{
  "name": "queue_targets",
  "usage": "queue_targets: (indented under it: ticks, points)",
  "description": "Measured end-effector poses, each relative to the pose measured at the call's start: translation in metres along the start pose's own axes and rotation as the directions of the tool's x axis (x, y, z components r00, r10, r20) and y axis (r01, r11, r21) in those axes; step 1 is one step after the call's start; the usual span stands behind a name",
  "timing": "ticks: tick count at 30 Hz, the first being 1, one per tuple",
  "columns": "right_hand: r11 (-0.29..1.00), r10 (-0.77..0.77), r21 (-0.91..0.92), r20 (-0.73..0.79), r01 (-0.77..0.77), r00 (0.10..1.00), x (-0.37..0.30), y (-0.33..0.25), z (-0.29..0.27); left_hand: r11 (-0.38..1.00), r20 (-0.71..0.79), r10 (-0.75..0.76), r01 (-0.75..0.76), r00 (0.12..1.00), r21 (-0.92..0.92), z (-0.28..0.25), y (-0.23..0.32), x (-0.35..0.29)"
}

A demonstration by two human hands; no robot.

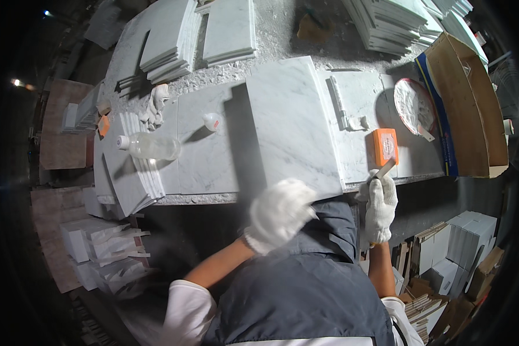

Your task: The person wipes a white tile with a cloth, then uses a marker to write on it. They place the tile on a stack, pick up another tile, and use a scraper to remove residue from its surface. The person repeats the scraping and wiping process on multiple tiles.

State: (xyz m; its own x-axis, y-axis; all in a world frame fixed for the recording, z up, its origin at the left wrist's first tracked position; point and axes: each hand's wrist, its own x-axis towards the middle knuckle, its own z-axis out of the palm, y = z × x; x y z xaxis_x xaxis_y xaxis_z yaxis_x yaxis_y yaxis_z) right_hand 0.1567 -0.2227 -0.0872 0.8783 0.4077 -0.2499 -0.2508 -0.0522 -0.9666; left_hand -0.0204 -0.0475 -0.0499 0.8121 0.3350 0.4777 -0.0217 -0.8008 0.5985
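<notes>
My left hand [279, 216], in a white knit glove, is smeared by motion at the near edge of a white marble tile [294, 124]; its fingers cannot be made out. The tile lies raised above the table top on other tiles. My right hand [380, 205], gloved too, is closed around a flat scraper [388, 167], blade pointing up and away to the right. Just beyond the blade stands an orange block [385, 147] with a pale label. A round red-rimmed dish [414, 106] of white paste holds a small spatula [425, 133].
A clear bottle [153, 147] lies on tiles at the left, near a small white bulb-shaped container [211, 121] and a crumpled glove [154, 106]. A white marker [337, 98] rests right of the raised tile. An open cardboard box [473, 109] borders the right. Tile stacks [228, 29] stand at the back.
</notes>
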Motion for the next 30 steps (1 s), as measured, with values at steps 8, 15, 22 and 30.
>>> queue_targets:
  ticks: [8,15,22,30]
  points:
    - [0.893,-0.294,-0.252,0.298,0.372,0.908,0.017,0.003,0.052,0.631,-0.188,-0.775,0.748,0.603,-0.205,-0.008,-0.020,-0.019]
    - [0.705,-0.401,-0.510,0.288,0.493,0.870,0.011,-0.010,0.075,0.489,0.021,-0.868,0.861,0.496,-0.144,-0.010,-0.044,-0.013]
    - [0.470,-0.593,-0.482,0.448,0.739,0.669,0.012,-0.029,0.080,0.335,0.220,-0.901,0.921,0.375,-0.197,-0.010,-0.069,-0.002]
    - [0.518,-0.620,-0.420,0.417,0.745,0.665,-0.011,-0.025,0.083,0.373,0.128,-0.893,0.869,0.431,-0.325,-0.017,-0.065,0.010]
